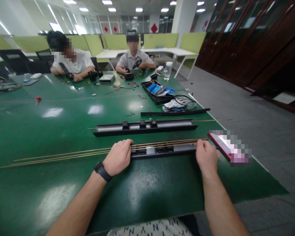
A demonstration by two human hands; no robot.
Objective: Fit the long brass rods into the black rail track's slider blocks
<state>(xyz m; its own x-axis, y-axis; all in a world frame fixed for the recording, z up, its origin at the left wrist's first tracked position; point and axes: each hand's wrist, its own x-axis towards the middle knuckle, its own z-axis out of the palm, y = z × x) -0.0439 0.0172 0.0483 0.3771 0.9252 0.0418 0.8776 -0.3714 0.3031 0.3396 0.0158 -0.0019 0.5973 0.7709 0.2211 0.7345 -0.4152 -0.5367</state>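
Note:
My left hand (119, 157), with a dark watch on the wrist, is closed around thin brass rods (64, 155) at the left end of a black-edged rail (166, 152). The rods lie lengthwise over the rail and stick out far to the left. At the rail's right end, my right hand (206, 155) is closed on the rods, its fingertips partly hidden. Dark blocks (161, 147) sit in the rail's grey channel, beneath the rods. Just beyond lies a second black rail (145, 127) with three black blocks (142, 124) in it.
A narrow black strip (175, 113) lies farther off, near a black tray (152, 93) of blue packs. White gloves (175, 104) and cables are beside it. A red-edged device (228, 147) lies right. Two people (73, 62) work across the green table (64, 131).

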